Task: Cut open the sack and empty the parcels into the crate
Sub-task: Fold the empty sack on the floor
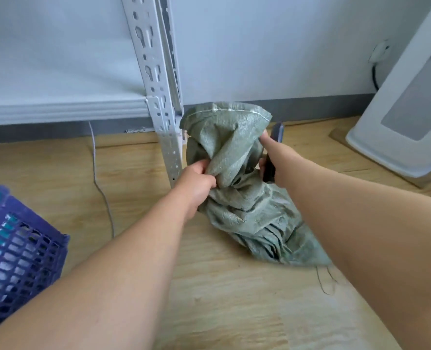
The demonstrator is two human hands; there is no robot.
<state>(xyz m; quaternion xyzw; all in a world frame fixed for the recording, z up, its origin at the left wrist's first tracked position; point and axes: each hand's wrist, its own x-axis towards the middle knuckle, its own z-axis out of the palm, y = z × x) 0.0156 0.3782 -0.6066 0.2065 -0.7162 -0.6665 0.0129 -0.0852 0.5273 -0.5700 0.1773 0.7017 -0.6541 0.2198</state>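
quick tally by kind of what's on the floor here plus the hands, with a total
green woven sack: 1
blue slatted crate: 1
dark cutting tool, kind unclear: 1
hands: 2, the left hand gripping the sack's neck, the right hand holding the tool against it
metal shelf upright: 1
white appliance: 1
white cable: 1
parcels: 0 visible
Total: 8

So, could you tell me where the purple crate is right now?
The purple crate sits on the floor at lower left, beside the left forearm.

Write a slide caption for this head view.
Both hands gather a green sack on the floor, crate nearby.
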